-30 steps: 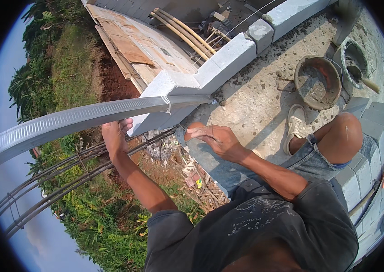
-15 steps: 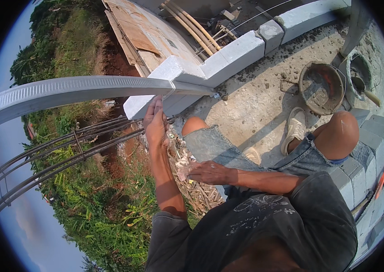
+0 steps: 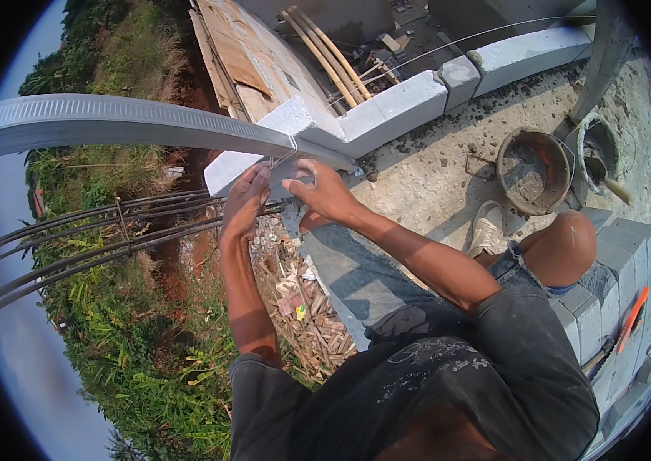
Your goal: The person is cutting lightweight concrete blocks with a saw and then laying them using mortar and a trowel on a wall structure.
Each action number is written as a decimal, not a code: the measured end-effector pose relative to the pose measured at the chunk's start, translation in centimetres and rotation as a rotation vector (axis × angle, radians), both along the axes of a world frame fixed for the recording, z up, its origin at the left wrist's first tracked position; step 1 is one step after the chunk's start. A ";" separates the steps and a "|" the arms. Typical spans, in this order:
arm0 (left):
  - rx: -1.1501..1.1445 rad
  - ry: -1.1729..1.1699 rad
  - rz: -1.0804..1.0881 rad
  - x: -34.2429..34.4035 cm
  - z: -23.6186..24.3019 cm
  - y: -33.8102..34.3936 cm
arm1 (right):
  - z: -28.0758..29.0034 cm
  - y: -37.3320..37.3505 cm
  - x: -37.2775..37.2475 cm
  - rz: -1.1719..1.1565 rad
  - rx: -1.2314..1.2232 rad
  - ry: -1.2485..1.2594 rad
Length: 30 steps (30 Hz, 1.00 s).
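Note:
A long ribbed metal profile (image 3: 149,125) slants down to the corner of the white block wall (image 3: 395,107), with a thin pale wire (image 3: 285,156) looped around it. My left hand (image 3: 245,198) is raised just below the profile, its fingertips pinching the wire's end. Close beside it, my right hand (image 3: 324,190) is curled under the same loop, thumb and index bent toward each other. Whatever lies between the right fingertips is too small to make out. Behind both hands is the end block (image 3: 229,170) of the wall.
Bundled steel bars (image 3: 118,223) jut out at left over greenery and a drop with debris (image 3: 302,307). A mortar bucket (image 3: 533,173) and a second bucket with a trowel (image 3: 606,180) stand right. Grey blocks (image 3: 617,253) carry an orange-handled tool (image 3: 633,319). Another post (image 3: 606,61) rises far right.
My right hand has come up from near my lap to the wire beside my left hand. My left hand has shifted slightly left and its fingers have bent into a pinch.

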<state>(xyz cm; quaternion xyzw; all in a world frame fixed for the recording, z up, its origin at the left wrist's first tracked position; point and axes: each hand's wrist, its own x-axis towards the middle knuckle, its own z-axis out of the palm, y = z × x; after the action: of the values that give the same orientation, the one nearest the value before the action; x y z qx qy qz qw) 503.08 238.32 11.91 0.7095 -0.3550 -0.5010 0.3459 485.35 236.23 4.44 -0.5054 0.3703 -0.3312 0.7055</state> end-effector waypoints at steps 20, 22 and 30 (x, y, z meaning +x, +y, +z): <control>-0.084 -0.359 -0.290 2.4 2.6 -2.8 | 2.3 5.6 0.6 0.163 -0.737 0.131; -0.090 -0.306 -0.294 2.5 2.6 -3.3 | 2.0 5.0 -0.5 0.058 -0.703 0.205; -0.112 0.232 -0.079 2.5 0.5 -4.3 | 1.4 1.5 -3.2 -0.032 -0.377 0.244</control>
<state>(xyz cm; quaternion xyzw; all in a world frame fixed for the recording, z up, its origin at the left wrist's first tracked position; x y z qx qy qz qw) 505.60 233.99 12.45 0.6118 -0.3676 -0.5725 0.4036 482.15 237.75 5.87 -0.6587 0.3927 -0.3421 0.5431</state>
